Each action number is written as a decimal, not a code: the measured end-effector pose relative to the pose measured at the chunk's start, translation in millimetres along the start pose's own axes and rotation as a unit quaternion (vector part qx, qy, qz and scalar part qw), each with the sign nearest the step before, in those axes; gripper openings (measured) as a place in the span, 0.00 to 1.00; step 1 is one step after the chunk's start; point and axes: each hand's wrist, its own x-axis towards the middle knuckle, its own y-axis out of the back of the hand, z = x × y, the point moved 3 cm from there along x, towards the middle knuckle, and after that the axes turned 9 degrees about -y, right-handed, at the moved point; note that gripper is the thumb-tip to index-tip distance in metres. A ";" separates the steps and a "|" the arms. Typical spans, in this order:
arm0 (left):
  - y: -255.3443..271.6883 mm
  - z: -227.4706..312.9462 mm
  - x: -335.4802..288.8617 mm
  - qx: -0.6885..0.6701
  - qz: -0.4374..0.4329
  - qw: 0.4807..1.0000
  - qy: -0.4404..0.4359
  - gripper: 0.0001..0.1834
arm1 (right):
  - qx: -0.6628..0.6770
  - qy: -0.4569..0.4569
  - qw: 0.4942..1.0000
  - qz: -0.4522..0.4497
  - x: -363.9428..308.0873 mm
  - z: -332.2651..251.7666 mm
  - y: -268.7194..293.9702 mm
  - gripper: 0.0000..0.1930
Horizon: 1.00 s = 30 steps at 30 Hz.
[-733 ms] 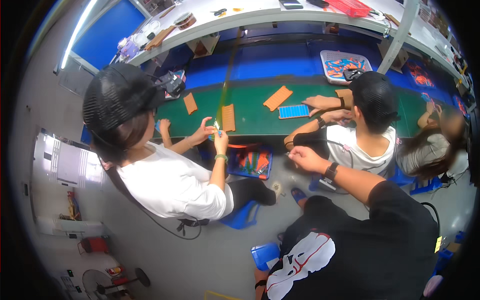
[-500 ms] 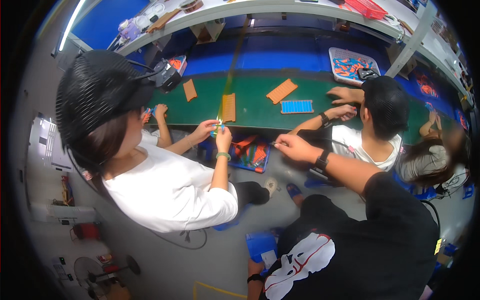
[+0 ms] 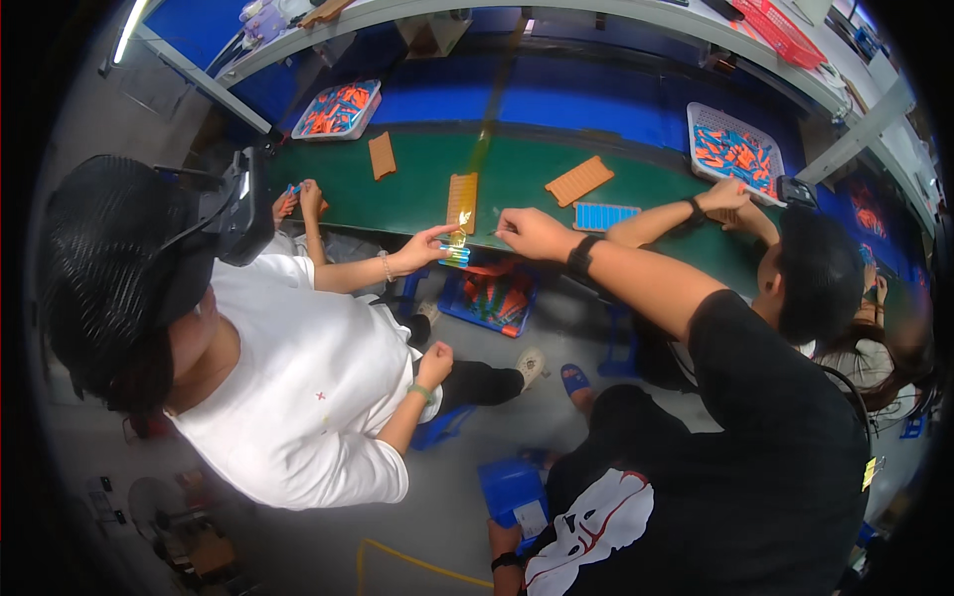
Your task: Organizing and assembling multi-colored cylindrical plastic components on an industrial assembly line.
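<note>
My right arm stretches across to the near edge of the green worktable. At the end of it, the fingers of my right hand are pinched together; whatever is between them is too small to name. An orange slotted tray lies just beyond, to the left. Close by on the left, a co-worker's hand holds several small blue pieces. Low in the view, my left hand is beside a blue box with a white label; its fingers are mostly hidden.
White baskets of orange and blue pieces stand at the back left and back right. More orange trays lie between, one with blue pieces. A blue bin sits below the table edge. Co-workers sit on both sides.
My right hand has moved forward and left, over the table edge. The left co-worker has lowered one hand to the lap and extends the other with the blue pieces. The view has shifted.
</note>
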 end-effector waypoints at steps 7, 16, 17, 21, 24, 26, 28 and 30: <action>-10.9 14.7 -5.2 0.008 0.000 1.000 0.015 0.30 | -0.032 0.074 0.997 0.012 57.2 28.7 -36.1 0.08; -16.7 7.4 -4.4 0.014 0.022 0.999 0.023 0.29 | -0.129 0.084 0.987 -0.038 77.5 20.0 -63.1 0.09; -14.8 14.1 -2.9 0.028 0.014 0.999 0.023 0.29 | -0.130 0.082 0.987 -0.038 78.8 21.0 -63.4 0.09; -16.1 22.4 8.5 0.046 -0.001 0.999 0.008 0.28 | -0.154 0.063 0.985 -0.044 74.3 21.8 -54.5 0.10; -12.8 21.1 3.9 0.042 0.008 0.999 0.014 0.28 | -0.147 0.054 0.986 -0.064 74.9 11.3 -66.2 0.11; -7.6 17.1 -5.1 0.027 0.020 0.999 0.029 0.28 | -0.132 0.055 0.986 -0.087 77.1 -5.7 -83.8 0.11; -9.2 23.1 -2.2 0.019 0.014 0.999 0.022 0.28 | -0.149 0.051 0.984 -0.079 77.2 -0.5 -71.7 0.12; -15.0 24.1 5.2 0.031 0.012 0.999 0.004 0.29 | -0.163 0.046 0.983 -0.074 77.5 9.9 -61.3 0.12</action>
